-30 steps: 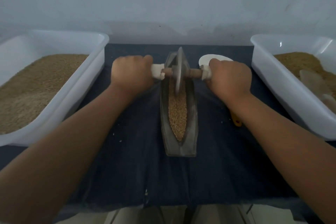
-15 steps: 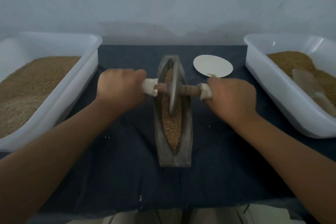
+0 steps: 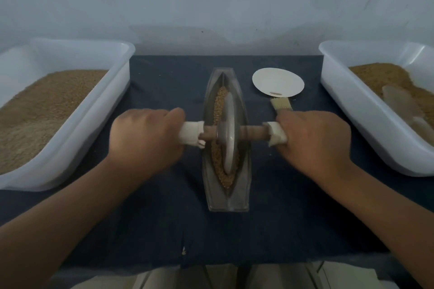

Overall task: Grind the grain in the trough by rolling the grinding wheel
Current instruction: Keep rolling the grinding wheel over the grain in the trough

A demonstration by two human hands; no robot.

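I was in the middle of the grinding itself: the grinding wheel stood on edge in the trough, about midway along it, bedded in the grain that filled the groove from far tip to near tip. The kernels looked mostly whole to me (so I judged the job far from done). The next move, as I read it, called for rolling the wheel along the groove with even pressure from both sides, the axle square across the trough, so the wheel would not climb a wall or tip. I had the left hand curled tight round the white-wrapped left end of the axle and the right hand curled likewise round the right end, knuckles up, forearms reaching in from the near edge of the dark cloth; the brush lay just beyond the right hand
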